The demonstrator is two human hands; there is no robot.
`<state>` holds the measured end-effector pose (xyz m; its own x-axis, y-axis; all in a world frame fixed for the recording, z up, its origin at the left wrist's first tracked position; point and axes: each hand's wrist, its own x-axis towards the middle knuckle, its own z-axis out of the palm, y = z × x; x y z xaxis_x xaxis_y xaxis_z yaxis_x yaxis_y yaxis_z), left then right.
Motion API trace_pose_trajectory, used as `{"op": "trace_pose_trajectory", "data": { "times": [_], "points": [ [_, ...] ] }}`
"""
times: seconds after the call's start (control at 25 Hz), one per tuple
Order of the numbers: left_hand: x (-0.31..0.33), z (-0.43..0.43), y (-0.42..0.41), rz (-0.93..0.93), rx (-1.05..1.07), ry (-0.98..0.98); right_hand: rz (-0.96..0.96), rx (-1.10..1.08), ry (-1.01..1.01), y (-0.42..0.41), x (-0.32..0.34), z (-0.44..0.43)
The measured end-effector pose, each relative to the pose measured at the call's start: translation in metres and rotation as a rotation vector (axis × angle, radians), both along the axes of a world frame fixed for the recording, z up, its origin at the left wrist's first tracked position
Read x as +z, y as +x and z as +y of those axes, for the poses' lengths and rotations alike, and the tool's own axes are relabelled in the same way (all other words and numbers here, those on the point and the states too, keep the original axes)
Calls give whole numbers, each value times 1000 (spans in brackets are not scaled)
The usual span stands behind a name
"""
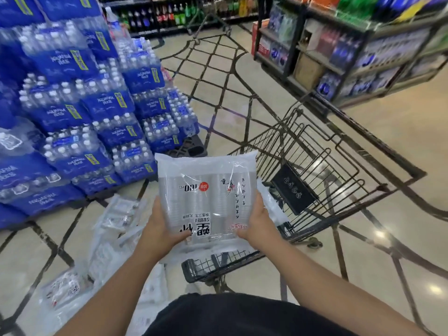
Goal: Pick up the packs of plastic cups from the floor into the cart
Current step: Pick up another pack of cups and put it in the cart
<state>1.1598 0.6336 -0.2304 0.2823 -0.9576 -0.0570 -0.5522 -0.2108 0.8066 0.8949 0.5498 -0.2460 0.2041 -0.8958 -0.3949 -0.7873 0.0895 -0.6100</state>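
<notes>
I hold a clear pack of plastic cups flat in front of me, printed side up, above the near end of the black wire cart. My left hand grips its lower left edge and my right hand grips its lower right edge, thumbs on top. Several more packs of plastic cups lie on the floor to my left, one of them near my left arm. Another clear pack shows partly under my right hand, inside the cart.
A tall stack of blue bottled-water cases stands at the left. Shelves of drinks line the right side and the back. The tiled floor lies open to the right of the cart.
</notes>
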Motion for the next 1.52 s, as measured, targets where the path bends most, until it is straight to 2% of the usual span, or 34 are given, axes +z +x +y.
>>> {"op": "trace_pose_trajectory", "data": {
  "times": [0.28,0.48,0.8,1.0,1.16,1.52],
  "points": [
    [-7,-77,10,31,-197,73,40,-219,3,1,1,-26],
    [-34,-113,4,51,-244,160,125,-236,-2,-7,-8,-51],
    [-61,-151,-31,82,-205,304,130,-162,115,-40,-53,-108],
    [-80,-168,-84,56,-89,451,140,-18,244,-85,-84,-155],
    [-107,-186,-124,14,-25,591,187,82,325,-118,-118,-197],
    [-186,-220,-160,123,130,819,240,166,477,-145,-195,-256]
  ]
}}
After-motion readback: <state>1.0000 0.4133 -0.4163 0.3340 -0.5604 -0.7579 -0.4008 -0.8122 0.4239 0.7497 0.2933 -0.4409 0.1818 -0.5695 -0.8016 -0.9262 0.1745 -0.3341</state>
